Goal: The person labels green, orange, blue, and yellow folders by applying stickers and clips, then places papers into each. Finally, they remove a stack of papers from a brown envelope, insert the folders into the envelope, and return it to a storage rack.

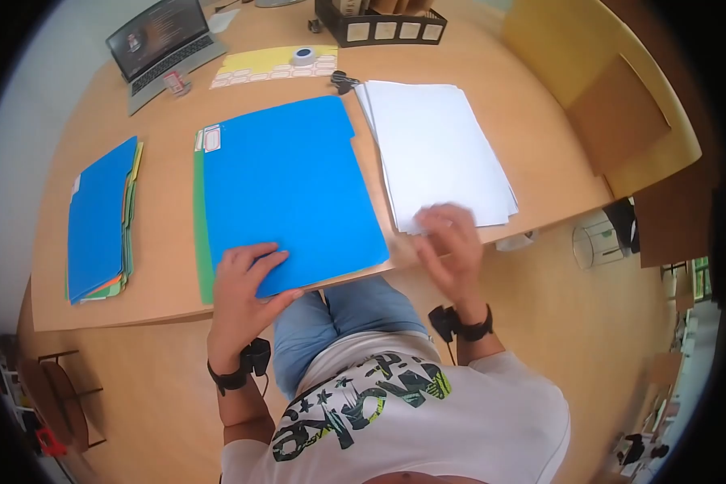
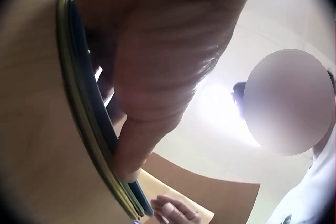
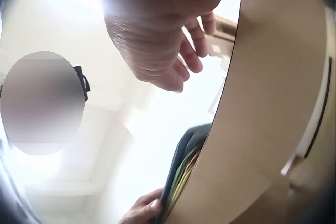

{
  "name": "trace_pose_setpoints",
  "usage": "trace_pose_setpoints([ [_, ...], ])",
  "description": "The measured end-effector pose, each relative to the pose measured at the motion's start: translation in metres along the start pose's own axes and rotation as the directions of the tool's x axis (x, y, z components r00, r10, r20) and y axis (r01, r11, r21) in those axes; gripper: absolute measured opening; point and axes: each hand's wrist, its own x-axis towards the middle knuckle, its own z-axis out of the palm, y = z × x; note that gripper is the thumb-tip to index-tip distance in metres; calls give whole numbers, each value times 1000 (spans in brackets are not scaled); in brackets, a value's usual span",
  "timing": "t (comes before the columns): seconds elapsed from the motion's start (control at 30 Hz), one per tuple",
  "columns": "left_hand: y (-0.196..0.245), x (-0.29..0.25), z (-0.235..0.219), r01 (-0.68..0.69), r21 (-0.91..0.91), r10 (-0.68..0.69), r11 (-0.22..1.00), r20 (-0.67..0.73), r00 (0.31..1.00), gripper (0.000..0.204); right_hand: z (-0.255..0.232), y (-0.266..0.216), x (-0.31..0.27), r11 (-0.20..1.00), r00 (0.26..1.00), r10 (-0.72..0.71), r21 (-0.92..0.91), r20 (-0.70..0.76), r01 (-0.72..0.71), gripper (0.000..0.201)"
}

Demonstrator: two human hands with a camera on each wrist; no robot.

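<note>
My left hand [image 1: 246,290] rests on the lower left corner of a blue file folder [image 1: 290,185], its fingers spread on the cover and its thumb along the near edge. A green folder [image 1: 204,258] sticks out beneath the blue one on the left. In the left wrist view, the thumb lies against the edge of the layered folders [image 2: 94,129]. Slightly blurred, my right hand [image 1: 450,250] hovers at the near edge of a stack of white paper [image 1: 431,145]. Its fingers [image 3: 191,58] are loosely bent, with nothing between them and the thumb.
Another folder pile [image 1: 101,218], blue on top, lies at the left. Behind are a laptop [image 1: 169,60], yellow label sheets [image 1: 258,64] with a tape roll [image 1: 303,56] on them, black binder clips [image 1: 343,81] and a dark desk organizer [image 1: 387,28]. A yellow panel [image 1: 573,56] stands at the right.
</note>
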Motion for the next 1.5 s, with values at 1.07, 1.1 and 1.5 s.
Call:
trace_pose_setpoints([
  [1.07,-6,-2,6,26,231,8,972,-145,989,29,1,24,11,931,975,204,-326,83,-167,28],
  [1.1,-8,-2,8,31,249,5,968,-141,990,28,0,26,9,932,976,203,-322,75,-169,27],
  [1.5,-19,-27,19,12,-632,-543,775,-657,523,44,-3,-56,56,999,999,-50,14,6,50,53],
])
